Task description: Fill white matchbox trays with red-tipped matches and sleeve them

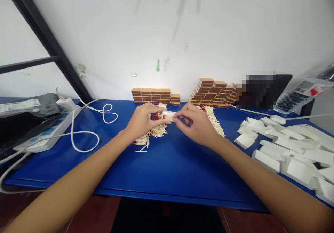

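Note:
A small white matchbox tray (pixel 168 113) with red-tipped matches in it is held above the blue table. My left hand (pixel 141 121) grips it from the left between thumb and fingers. At its right end, the thumb and fingertips of my right hand (pixel 197 124) are closed on the tray; whether they also pinch matches is too small to tell. A pile of loose matches (pixel 158 131) lies under and beside my left hand, with a few strays in front. Behind my right hand is another heap of matches (pixel 214 121), partly hidden by it.
Stacked brown matchboxes (pixel 151 95) and a second, stepped stack (pixel 211 93) stand against the wall. White empty trays (pixel 289 149) spread over the right side, near a plastic bottle (pixel 300 94) and a blurred dark device (pixel 261 90). A power strip (pixel 48 132) with white cables lies left.

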{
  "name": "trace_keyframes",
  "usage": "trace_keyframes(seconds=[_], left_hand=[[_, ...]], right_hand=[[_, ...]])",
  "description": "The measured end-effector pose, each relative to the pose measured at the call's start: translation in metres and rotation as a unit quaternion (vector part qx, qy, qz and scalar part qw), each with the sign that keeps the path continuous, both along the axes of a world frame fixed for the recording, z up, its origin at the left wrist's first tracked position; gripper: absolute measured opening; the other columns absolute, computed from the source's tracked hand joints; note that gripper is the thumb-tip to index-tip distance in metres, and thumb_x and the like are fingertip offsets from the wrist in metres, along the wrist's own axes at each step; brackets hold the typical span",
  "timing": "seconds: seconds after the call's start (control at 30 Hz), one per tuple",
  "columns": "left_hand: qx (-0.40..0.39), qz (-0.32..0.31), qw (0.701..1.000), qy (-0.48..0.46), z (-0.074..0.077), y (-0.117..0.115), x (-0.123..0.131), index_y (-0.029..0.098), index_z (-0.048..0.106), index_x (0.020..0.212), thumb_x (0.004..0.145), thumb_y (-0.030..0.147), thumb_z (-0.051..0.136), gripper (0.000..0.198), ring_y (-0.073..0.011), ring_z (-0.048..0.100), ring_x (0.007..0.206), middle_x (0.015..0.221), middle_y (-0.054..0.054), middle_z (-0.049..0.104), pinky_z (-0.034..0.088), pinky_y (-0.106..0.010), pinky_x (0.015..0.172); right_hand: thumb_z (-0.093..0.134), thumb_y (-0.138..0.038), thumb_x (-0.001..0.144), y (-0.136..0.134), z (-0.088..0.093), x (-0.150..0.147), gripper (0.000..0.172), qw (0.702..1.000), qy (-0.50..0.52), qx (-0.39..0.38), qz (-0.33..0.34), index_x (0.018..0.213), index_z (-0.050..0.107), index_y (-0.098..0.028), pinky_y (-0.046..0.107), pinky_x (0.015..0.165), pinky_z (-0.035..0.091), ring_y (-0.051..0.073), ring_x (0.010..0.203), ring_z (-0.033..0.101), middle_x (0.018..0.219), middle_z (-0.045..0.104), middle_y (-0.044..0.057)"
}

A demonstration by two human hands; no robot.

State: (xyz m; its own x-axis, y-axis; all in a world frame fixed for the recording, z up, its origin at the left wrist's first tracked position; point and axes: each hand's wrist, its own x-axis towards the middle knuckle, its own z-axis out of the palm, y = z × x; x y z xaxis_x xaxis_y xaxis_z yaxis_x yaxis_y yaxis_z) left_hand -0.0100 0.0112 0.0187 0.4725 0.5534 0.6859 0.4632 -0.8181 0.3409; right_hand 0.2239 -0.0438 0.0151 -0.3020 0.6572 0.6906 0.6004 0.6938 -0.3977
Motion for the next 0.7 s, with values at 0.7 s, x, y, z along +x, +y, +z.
trace_keyframes(seconds=[0.7], left_hand=[[-0.001, -0.025, 1.0, 0.005, -0.0008, -0.0071, 0.0064, 0.019, 0.082, 0.107, 0.073, 0.05, 0.091, 0.047, -0.0201, 0.07, 0.082, 0.09, -0.006, 0.078, 0.054, -0.033, 0.076]], right_hand=[[0.064, -0.011, 0.089, -0.004, 0.001, 0.0047, 0.012, 0.998, -0.012, 0.009, 0.053, 0.095, 0.071, -0.02, 0.029, 0.059, 0.04, 0.012, 0.064, 0.049, 0.087, 0.054, 0.002]])
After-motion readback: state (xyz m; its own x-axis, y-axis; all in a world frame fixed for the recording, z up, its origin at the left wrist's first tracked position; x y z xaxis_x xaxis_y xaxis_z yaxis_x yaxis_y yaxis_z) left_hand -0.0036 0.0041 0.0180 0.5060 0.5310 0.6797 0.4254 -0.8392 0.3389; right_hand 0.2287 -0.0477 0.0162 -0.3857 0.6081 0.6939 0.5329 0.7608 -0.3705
